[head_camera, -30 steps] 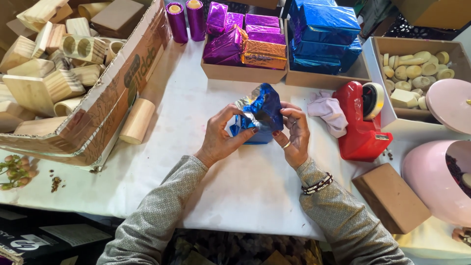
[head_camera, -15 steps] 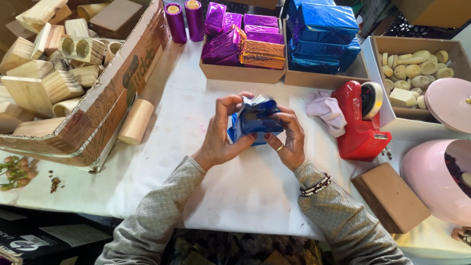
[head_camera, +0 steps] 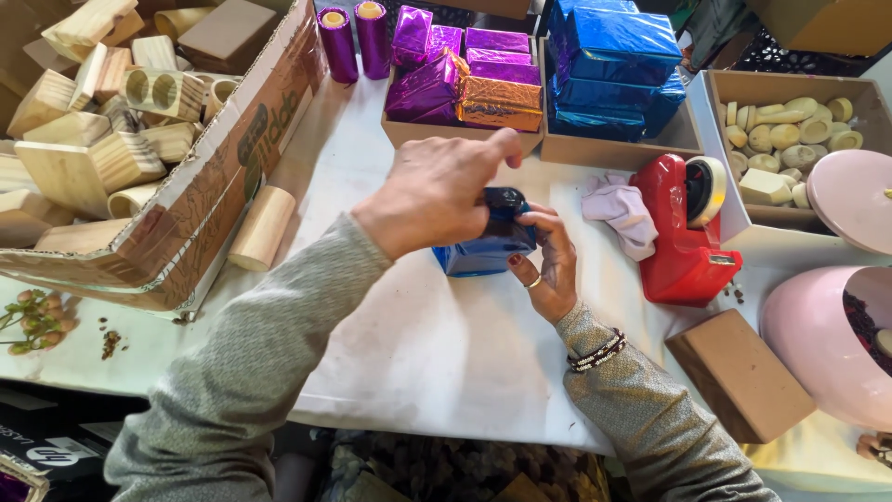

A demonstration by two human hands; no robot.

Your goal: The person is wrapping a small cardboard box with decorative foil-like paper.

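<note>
— Where's the blue foil parcel point(head_camera: 485, 244) right now?

— On the white table point(head_camera: 446, 353), just in front of the person, near the middle. It lies with its long side running left to right, roughly along the table's near edge.

— And the hands?

— The right hand point(head_camera: 548, 265) sits at the parcel's right end, fingers curled against the foil and pressing it there — closed on the parcel, as far as I can see. The left hand point(head_camera: 437, 191) is above the parcel and slightly behind it, palm down, forefinger and thumb stretched out toward the right. It looks loosely open, holding nothing; whether its underside touches the foil top I can't tell, since the hand hides that spot.

— Which hand is nearer the tape holder?

— The red tape holder point(head_camera: 688, 232) stands to the right of the parcel, with a crumpled pale cloth point(head_camera: 618, 209) between them. The right hand is nearer, but it's busy on the parcel. The left hand's fingertips point that way across the parcel's top.

— So the line that matters?

— Parcel, cloth, tape holder — all in a row running rightward, along the parcel's own long side.
</note>
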